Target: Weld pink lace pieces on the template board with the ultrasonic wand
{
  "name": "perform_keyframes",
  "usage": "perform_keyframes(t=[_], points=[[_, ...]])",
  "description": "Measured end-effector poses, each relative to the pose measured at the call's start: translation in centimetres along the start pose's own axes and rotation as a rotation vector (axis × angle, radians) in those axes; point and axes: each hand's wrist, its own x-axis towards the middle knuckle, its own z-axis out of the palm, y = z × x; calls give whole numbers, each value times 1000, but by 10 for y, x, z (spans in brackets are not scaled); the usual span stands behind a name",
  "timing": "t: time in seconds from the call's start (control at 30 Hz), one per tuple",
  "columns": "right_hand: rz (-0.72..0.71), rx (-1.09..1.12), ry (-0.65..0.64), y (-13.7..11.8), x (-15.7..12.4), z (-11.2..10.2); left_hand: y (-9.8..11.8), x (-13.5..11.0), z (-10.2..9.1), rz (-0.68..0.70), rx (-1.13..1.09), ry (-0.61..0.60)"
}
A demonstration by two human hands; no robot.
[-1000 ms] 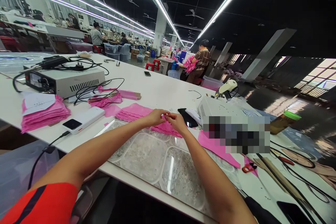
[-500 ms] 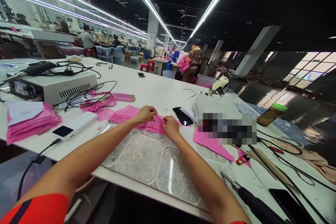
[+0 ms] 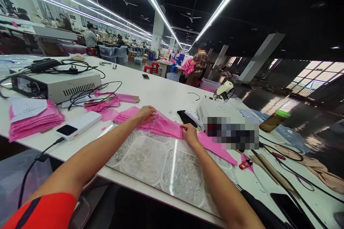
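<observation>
A thin pink fabric piece [image 3: 168, 127] stretches between my two hands, above the near part of the white table. My right hand [image 3: 190, 134] pinches its right end between thumb and fingers. At its upper left, my left hand [image 3: 146, 114] has its fingers closed on the fabric, the fingertips partly covered by it. Under and left of my left hand lies a stack of pink fabric pieces [image 3: 125, 115]. Just in front of the fabric is a clear patterned mat [image 3: 145, 157]. Another flat pink piece [image 3: 216, 148] rests to the right of my right hand.
A boxy machine with cables [image 3: 72, 84] stands at left, near a paper-topped pink stack [image 3: 36, 123] and a white power bank [image 3: 80, 125]. At right are another machine [image 3: 228, 109], red-handled snips [image 3: 245, 164], a bottle [image 3: 275, 120] and a dark phone [image 3: 291, 209]. A co-worker [image 3: 199, 64] stands beyond.
My right hand has moved right and slightly down, drawing the pink fabric out wider. My left hand has shifted slightly left. The view has turned a little.
</observation>
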Motion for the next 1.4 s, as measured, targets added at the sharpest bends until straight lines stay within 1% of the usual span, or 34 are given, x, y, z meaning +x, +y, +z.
perform_keyframes(t=[0.1, 0.2, 0.37, 0.47, 0.57, 0.73, 0.87, 1.0, 1.1, 1.23, 1.33, 1.4], points=[[-8, 19, 3, -2, -5, -5, 2, -5, 1, 25, 50, 26], [-61, 44, -13, -16, -9, -6, 7, -10, 6, 36, 97, 35], [-121, 59, -33, -44, -8, 9, 22, -10, 18, 20, 75, 55], [-118, 79, -32, -51, -1, 18, 24, -10, 25, -16, -5, 32], [-87, 116, -3, -49, 7, 18, 18, -13, 29, -55, -100, 17], [-16, 193, 47, -40, 15, -2, 6, -15, 28, -80, -224, 52], [53, 290, 63, -33, 20, -17, 5, -13, 25, -80, -289, 67], [111, 399, 62, -33, 25, -19, 8, -9, 26, -67, -342, 83], [121, 451, 35, -37, 23, -16, 9, -6, 34, -58, -410, 68], [116, 500, 16, -41, 21, -17, 3, -3, 52, -58, -501, 20], [99, 528, 49, -40, 23, -23, -2, -2, 63, -40, -523, 48], [83, 537, 76, -38, 25, -27, -4, -2, 65, -22, -515, 71]])
